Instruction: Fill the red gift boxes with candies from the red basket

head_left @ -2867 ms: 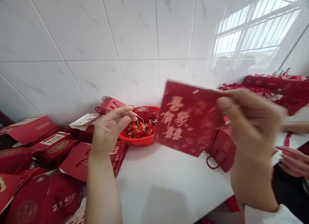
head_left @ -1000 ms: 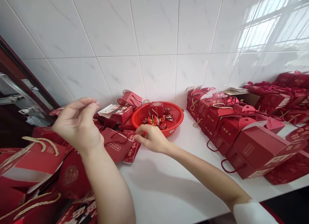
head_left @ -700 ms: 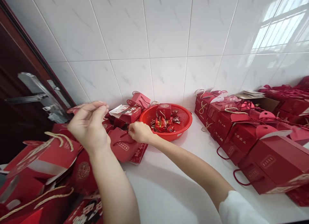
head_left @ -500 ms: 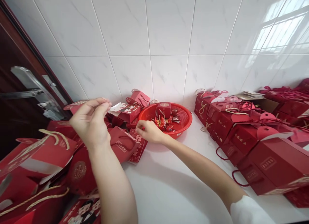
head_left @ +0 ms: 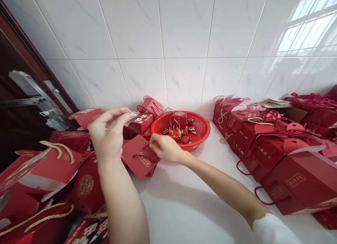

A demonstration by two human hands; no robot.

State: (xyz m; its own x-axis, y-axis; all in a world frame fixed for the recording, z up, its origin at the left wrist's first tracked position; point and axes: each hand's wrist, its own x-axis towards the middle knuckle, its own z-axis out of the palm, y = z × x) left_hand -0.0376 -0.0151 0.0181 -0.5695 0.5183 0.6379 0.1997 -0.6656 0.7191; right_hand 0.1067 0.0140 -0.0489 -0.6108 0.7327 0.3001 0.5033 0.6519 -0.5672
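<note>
My right hand [head_left: 167, 149] is closed at the right edge of a red gift box [head_left: 142, 159] with a dark red cord handle, its fingertips pinched where the cord meets them. The box is tilted, its printed label facing up. Over the pile on the left, my left hand [head_left: 109, 133] is raised with thumb and fingertips pressed together; anything between them is too small to make out. Just beyond my right hand stands a red plastic basket [head_left: 204, 131] with wrapped sweets [head_left: 185, 139] and a small red box [head_left: 179, 120] in it.
Several red gift boxes [head_left: 56, 167] with rope handles lie heaped at the left. Filled rows of red boxes [head_left: 297, 181] line the right side of the white tabletop [head_left: 189, 205]. A tiled wall rises behind, and a door handle [head_left: 26, 101] is at far left.
My left hand has shifted slightly right. The red gift box by my right hand has swung and tilted toward me, and its cord now runs to my right fingers.
</note>
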